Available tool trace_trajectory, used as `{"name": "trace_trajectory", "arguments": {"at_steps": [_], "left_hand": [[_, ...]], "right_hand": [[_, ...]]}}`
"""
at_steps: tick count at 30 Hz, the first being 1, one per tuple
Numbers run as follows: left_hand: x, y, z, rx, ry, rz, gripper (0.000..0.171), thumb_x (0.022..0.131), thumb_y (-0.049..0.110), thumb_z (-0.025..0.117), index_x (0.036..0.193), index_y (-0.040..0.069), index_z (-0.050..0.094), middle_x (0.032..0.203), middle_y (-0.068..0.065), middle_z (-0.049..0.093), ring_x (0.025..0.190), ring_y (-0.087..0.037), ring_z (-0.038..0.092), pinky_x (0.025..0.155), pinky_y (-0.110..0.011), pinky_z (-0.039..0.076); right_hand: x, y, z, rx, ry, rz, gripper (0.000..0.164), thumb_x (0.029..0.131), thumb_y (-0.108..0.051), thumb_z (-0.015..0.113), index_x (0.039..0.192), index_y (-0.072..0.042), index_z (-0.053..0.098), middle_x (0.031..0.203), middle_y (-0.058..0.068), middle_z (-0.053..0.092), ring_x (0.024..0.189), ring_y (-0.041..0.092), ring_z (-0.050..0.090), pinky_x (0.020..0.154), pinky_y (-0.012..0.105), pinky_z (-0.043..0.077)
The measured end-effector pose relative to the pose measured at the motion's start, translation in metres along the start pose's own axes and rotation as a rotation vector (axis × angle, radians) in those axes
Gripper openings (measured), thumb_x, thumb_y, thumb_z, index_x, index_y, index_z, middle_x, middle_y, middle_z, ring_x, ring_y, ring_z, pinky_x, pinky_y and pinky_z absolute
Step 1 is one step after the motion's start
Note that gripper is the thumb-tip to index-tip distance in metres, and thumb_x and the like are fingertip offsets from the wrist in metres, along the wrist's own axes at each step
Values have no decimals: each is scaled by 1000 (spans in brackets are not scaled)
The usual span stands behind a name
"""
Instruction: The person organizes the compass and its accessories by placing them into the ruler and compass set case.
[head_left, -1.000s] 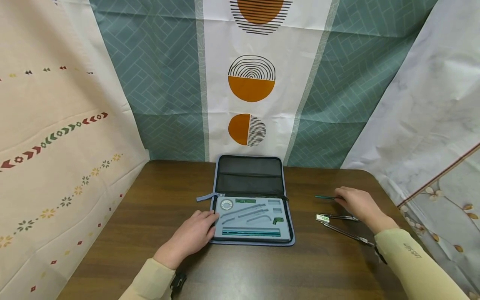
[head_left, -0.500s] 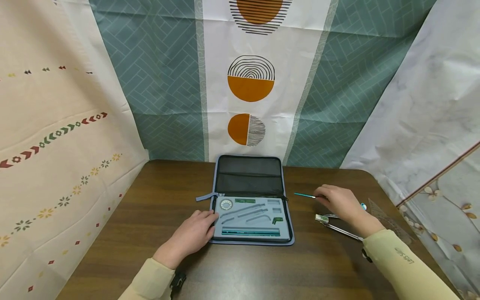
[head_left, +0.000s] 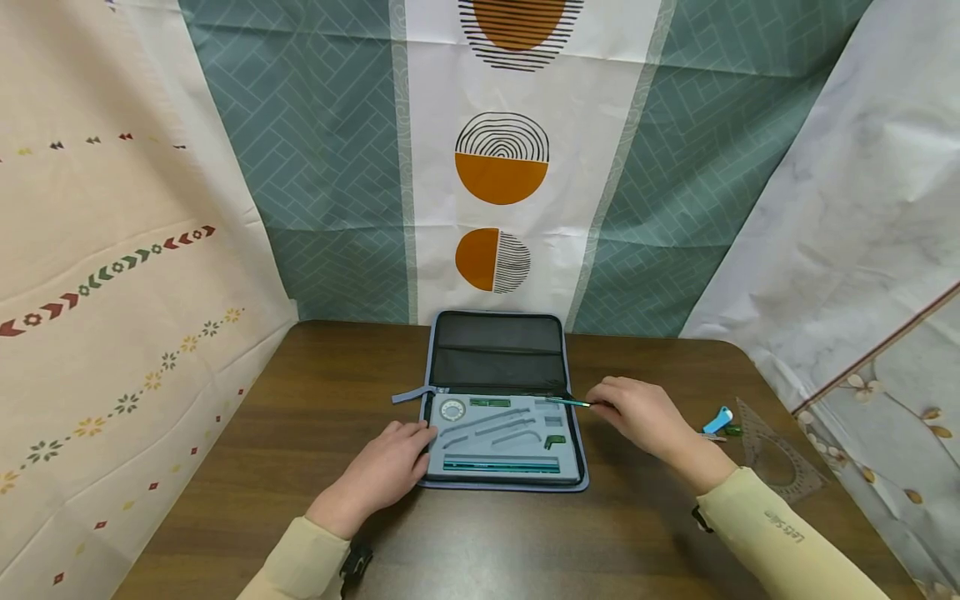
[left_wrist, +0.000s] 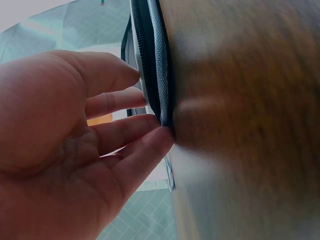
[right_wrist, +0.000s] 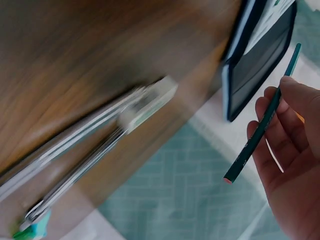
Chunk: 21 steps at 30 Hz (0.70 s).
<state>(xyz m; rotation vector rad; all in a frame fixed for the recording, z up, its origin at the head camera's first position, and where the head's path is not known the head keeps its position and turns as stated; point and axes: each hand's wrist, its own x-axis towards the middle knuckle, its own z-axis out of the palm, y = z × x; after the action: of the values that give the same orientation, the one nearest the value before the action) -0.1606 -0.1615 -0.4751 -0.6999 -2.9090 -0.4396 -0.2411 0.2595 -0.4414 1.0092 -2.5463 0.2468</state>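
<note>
An open zip case [head_left: 498, 367] lies on the table, its dark lid raised at the back. Its grey tray [head_left: 480, 448] has shaped recesses. My left hand [head_left: 393, 458] rests against the case's left edge; the left wrist view shows fingertips touching the zipped rim [left_wrist: 162, 65]. My right hand [head_left: 637, 414] pinches a dark green pencil [right_wrist: 260, 132] between thumb and fingers. In the head view the pencil's far end reaches over the tray's back right corner. In the tray sit a round white disc [head_left: 452, 409], a green strip [head_left: 491, 402], a small green piece [head_left: 555, 441] and long green sticks [head_left: 502, 464].
Metal compasses [right_wrist: 80, 172] and a white block like an eraser [right_wrist: 155, 102] lie on the table in the right wrist view. Right of my right hand are a light blue item [head_left: 718, 419] and a clear set square [head_left: 780, 458]. Patterned cloths hang around the table.
My right hand has carried the pencil leftward from the right side of the table to the case's back right corner. My left hand has stayed at the case's left edge.
</note>
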Motion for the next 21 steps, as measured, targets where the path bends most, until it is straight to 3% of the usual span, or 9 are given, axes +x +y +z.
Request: {"name": "trace_trajectory", "arguments": {"at_steps": [21], "left_hand": [[0,1,-1,1,-1,3,37,105,11,75,139,-2,72,141,-24,69,125,-41,65,101,-54,58]], "right_hand": [[28,-66,21,89,1,-130,15,93,-11,90,105,-16,83,99,-7,75,88,13,70,73,34,61]]}}
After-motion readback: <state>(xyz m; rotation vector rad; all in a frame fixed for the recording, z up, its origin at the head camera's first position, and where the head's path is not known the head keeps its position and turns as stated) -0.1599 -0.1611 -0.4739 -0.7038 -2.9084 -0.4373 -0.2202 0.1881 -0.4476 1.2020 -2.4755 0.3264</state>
